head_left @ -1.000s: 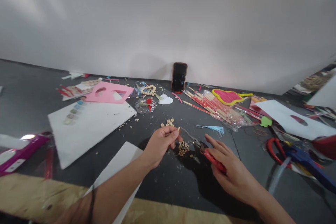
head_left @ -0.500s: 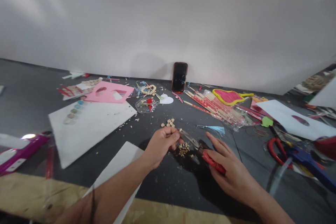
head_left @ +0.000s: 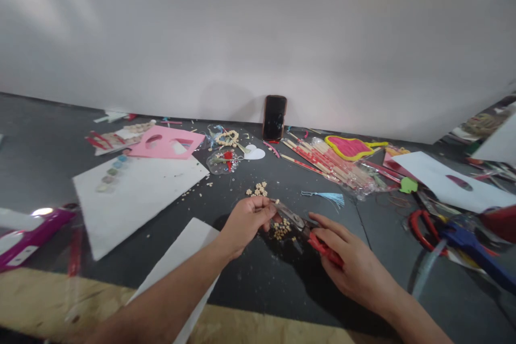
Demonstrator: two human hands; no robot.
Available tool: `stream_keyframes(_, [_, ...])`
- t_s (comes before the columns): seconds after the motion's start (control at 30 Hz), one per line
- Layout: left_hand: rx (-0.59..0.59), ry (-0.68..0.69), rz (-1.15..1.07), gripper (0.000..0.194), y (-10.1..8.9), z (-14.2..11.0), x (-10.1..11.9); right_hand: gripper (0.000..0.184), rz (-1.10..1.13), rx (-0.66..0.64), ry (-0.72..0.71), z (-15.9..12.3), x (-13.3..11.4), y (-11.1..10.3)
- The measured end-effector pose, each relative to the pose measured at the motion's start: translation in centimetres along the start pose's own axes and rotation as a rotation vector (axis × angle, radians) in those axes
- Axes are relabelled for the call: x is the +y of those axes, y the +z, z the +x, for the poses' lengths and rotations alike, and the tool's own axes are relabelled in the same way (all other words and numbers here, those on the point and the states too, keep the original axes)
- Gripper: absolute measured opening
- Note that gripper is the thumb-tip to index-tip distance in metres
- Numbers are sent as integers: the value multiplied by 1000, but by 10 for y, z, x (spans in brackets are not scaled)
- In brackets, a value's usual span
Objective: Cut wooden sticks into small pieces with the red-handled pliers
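Note:
Red-handled pliers (head_left: 296, 219) rest in my right hand (head_left: 342, 250), their jaws pointing up and left. My right fingers wrap the handles, the index finger lying along the upper one. At the jaw tips, my left hand (head_left: 248, 223) pinches a small pale piece (head_left: 277, 201), perhaps a bead; its shape is too small to make out. Below the jaws lies a pile of small tan beads (head_left: 282, 229). Just beyond my left fingertips sits a cluster of pale flower-shaped pieces (head_left: 257, 189).
A light blue tassel (head_left: 325, 196) lies right of the pliers. Farther back are wrapped chopsticks (head_left: 318, 158) and a phone (head_left: 274, 117) leaning on the white partition (head_left: 250, 43). White paper (head_left: 137, 193) and a purple tool (head_left: 34, 237) lie left, blue-and-red tools (head_left: 467, 244) right.
My right index finger has come down closer to the pliers' handles. My left hand keeps its pinch at the jaw tips, and the whole view has shifted very slightly.

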State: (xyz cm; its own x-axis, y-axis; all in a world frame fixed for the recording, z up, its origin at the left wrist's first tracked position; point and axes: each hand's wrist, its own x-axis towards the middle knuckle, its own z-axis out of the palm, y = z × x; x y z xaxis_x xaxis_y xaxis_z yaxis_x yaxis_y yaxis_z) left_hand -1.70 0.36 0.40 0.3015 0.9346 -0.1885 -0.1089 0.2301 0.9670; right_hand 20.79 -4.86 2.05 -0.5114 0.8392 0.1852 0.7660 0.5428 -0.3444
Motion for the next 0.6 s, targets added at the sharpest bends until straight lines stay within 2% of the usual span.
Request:
stream_keyframes(0.17, [-27, -33, -46, 23, 1, -1, 0, 47, -9, 50, 115, 0, 0, 1])
stream_keyframes(0.4, [-49, -79, -180, 27, 1, -1, 0, 42, 22, 20, 125, 0, 1, -4])
stream_keyframes(0.6, [-84, -73, -169, 29, 2, -2, 3, 42, 28, 29, 125, 1, 1, -3])
